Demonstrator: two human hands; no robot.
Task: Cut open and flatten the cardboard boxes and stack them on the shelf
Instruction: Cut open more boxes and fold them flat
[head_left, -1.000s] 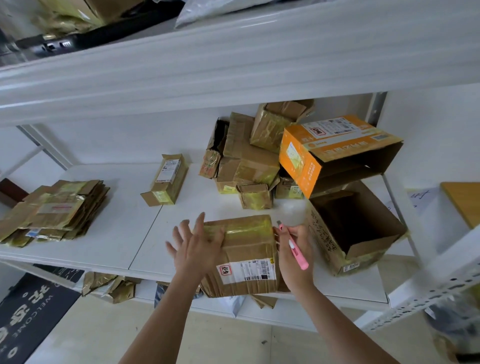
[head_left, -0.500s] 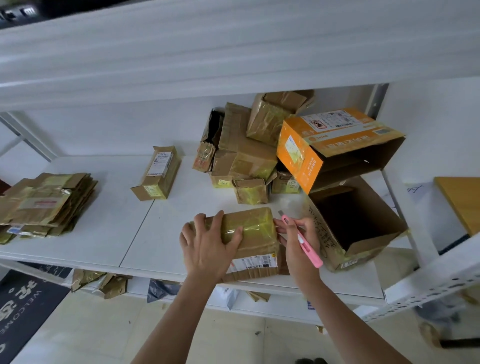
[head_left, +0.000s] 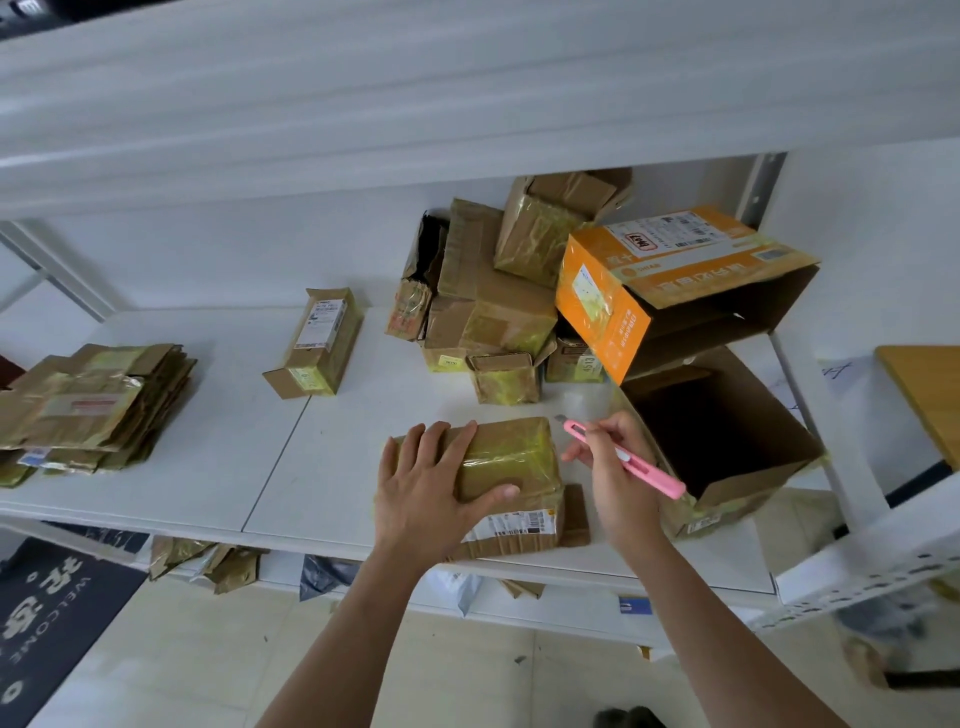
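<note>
A taped brown cardboard box with a shipping label lies near the front edge of the white shelf. My left hand rests flat on its left half, thumb along the top. My right hand holds a pink utility knife like a pen just right of the box, its blade tip pointing up-left above the box's far right corner. A stack of flattened boxes sits at the shelf's left end.
A heap of unopened small boxes fills the back middle. An orange box leans over an open empty brown box at the right. A lone long box lies mid-shelf. A lower shelf holds scraps.
My left hand came down from hovering at the box's left side to lie flat on top. My right hand lifted off the box's right edge and raised the knife.
</note>
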